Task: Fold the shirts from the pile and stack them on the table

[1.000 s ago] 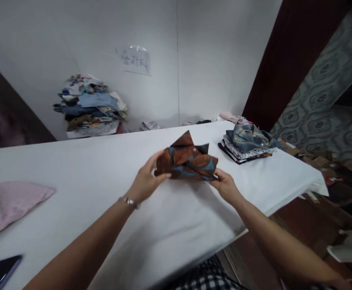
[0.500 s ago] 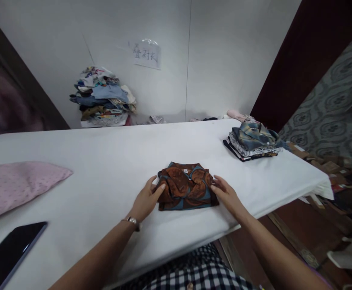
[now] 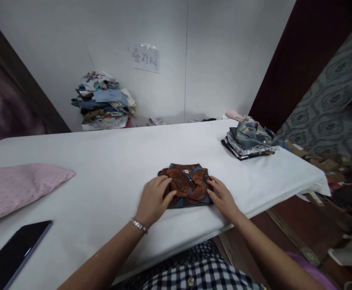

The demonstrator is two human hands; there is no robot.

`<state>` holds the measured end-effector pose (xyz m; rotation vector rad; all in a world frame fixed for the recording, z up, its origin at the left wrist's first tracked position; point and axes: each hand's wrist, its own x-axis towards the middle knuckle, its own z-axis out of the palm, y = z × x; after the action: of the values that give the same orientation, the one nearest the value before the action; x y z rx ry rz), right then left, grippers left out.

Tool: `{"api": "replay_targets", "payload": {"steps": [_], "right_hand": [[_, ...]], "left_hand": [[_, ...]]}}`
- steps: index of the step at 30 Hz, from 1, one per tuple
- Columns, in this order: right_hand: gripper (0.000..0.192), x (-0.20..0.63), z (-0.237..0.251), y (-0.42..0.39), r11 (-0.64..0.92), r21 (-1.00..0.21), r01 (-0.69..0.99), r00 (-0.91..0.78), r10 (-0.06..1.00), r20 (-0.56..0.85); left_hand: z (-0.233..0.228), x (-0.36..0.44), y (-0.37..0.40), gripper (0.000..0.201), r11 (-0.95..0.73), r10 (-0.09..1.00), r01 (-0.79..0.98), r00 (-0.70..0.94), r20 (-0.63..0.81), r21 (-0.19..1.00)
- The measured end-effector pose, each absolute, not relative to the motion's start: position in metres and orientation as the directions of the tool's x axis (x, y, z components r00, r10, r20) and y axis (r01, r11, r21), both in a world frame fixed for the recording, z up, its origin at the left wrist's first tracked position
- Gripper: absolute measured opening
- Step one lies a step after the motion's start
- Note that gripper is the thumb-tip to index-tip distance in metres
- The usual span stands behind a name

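Note:
A folded shirt, brown with blue patches, lies on the white-covered table in front of me, its collar and small neck label on the far side. My left hand, with a bracelet at the wrist, rests over the shirt's left part, thumb apart from the fingers. At the right edge, my right hand touches the fabric with fingers and thumb apart. Part of the shirt's left side is hidden under my left hand.
A stack of folded shirts sits at the table's right. Pink dotted cloth and a phone lie at left. Behind the table rises a heap of clothes by the wall, which bears a handwritten sign.
My left hand has moved from the shirt's left edge inward onto its top. The right hand has shifted slightly inward at the right edge. The shirt stays in about the same place.

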<state>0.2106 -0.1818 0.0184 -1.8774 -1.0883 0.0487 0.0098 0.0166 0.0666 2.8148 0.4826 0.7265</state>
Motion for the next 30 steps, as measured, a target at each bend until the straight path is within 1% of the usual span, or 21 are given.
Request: {"api": "replay_targets", "payload": {"steps": [1, 2, 3, 4, 5, 6, 7, 8, 9, 11, 13, 14, 17, 19, 21, 23, 25, 27, 28, 30], "right_hand": [[0.031, 0.206, 0.02, -0.187, -0.126, -0.779, 0.614, 0.647, 0.646, 0.406], [0.029, 0.199, 0.023, -0.191, -0.085, -0.834, 0.545, 0.684, 0.621, 0.384], [0.028, 0.19, 0.026, -0.196, -0.052, -0.898, 0.438, 0.71, 0.632, 0.31], [0.03, 0.18, 0.029, -0.2, -0.039, -0.957, 0.287, 0.715, 0.674, 0.187], [0.033, 0.17, 0.032, -0.203, -0.054, -0.993, 0.104, 0.682, 0.731, 0.031], [0.037, 0.16, 0.036, -0.205, -0.094, -0.992, -0.083, 0.617, 0.777, -0.125], [0.043, 0.152, 0.038, -0.206, -0.137, -0.959, -0.248, 0.54, 0.802, -0.255], [0.05, 0.144, 0.041, -0.206, -0.169, -0.909, -0.38, 0.471, 0.811, -0.348], [0.057, 0.139, 0.043, -0.205, -0.181, -0.859, -0.479, 0.421, 0.812, -0.406], [0.063, 0.135, 0.047, -0.199, -0.15, -0.788, -0.597, 0.373, 0.818, -0.438], [0.06, 0.136, 0.049, -0.187, -0.067, -0.762, -0.644, 0.392, 0.826, -0.404], [0.056, 0.138, 0.05, -0.18, -0.014, -0.763, -0.646, 0.422, 0.827, -0.373], [0.051, 0.14, 0.046, -0.153, 0.147, -0.75, -0.644, 0.52, 0.804, -0.289], [0.05, 0.139, 0.039, -0.136, 0.231, -0.697, -0.679, 0.563, 0.772, -0.293], [0.048, 0.138, 0.029, -0.123, 0.305, -0.63, -0.714, 0.609, 0.715, -0.345], [0.042, 0.142, 0.024, -0.118, 0.365, -0.58, -0.728, 0.637, 0.674, -0.375], [0.036, 0.152, 0.028, -0.121, 0.392, -0.548, -0.739, 0.631, 0.686, -0.361], [0.035, 0.172, 0.041, -0.131, 0.404, -0.558, -0.725, 0.63, 0.717, -0.299], [0.034, 0.185, 0.05, -0.137, 0.418, -0.583, -0.697, 0.647, 0.717, -0.26], [0.033, 0.217, 0.072, -0.152, 0.461, -0.652, -0.601, 0.712, 0.68, -0.175]], "left_hand": [[0.065, 0.01, 0.01, 0.042, -0.957, 0.267, 0.183, 0.857, 0.441, 0.224], [0.062, 0.011, 0.005, 0.046, -0.976, 0.188, 0.119, 0.885, 0.426, 0.184], [0.057, 0.013, 0.0, 0.05, -0.986, 0.133, 0.079, 0.907, 0.399, 0.148], [0.053, 0.016, -0.004, 0.053, -0.991, 0.104, 0.064, 0.923, 0.369, 0.12], [0.048, 0.021, -0.005, 0.055, -0.993, 0.096, 0.065, 0.935, 0.343, 0.099], [0.045, 0.026, -0.005, 0.054, -0.994, 0.098, 0.074, 0.941, 0.323, 0.085], [0.044, 0.032, -0.003, 0.051, -0.994, 0.102, 0.082, 0.945, 0.311, 0.077], [0.045, 0.037, 0.0, 0.047, -0.993, 0.105, 0.086, 0.946, 0.307, 0.075], [0.048, 0.043, 0.002, 0.043, -0.993, 0.11, 0.09, 0.943, 0.313, 0.077], [0.059, 0.053, 0.005, 0.037, -0.99, 0.133, 0.107, 0.923, 0.362, 0.091], [0.069, 0.057, 0.001, 0.036, -0.988, 0.147, 0.115, 0.895, 0.422, 0.099], [0.071, 0.057, -0.003, 0.037, -0.99, 0.135, 0.106, 0.885, 0.445, 0.091], [0.058, 0.051, -0.023, 0.042, -0.999, 0.041, 0.04, 0.876, 0.481, 0.012], [0.04, 0.046, -0.032, 0.047, -0.998, -0.02, 0.014, 0.86, 0.51, -0.062], [0.027, 0.043, -0.035, 0.049, -0.993, -0.059, 0.009, 0.832, 0.551, -0.12], [0.028, 0.04, -0.031, 0.05, -0.987, -0.115, -0.025, 0.809, 0.576, -0.161], [0.039, 0.038, -0.021, 0.057, -0.979, -0.176, -0.075, 0.784, 0.595, -0.192], [0.05, 0.036, -0.008, 0.069, -0.974, -0.204, -0.088, 0.739, 0.642, -0.208], [0.051, 0.035, -0.001, 0.073, -0.977, -0.192, -0.07, 0.709, 0.678, -0.203], [0.038, 0.035, 0.015, 0.077, -0.985, -0.146, -0.03, 0.656, 0.74, -0.168]]}}
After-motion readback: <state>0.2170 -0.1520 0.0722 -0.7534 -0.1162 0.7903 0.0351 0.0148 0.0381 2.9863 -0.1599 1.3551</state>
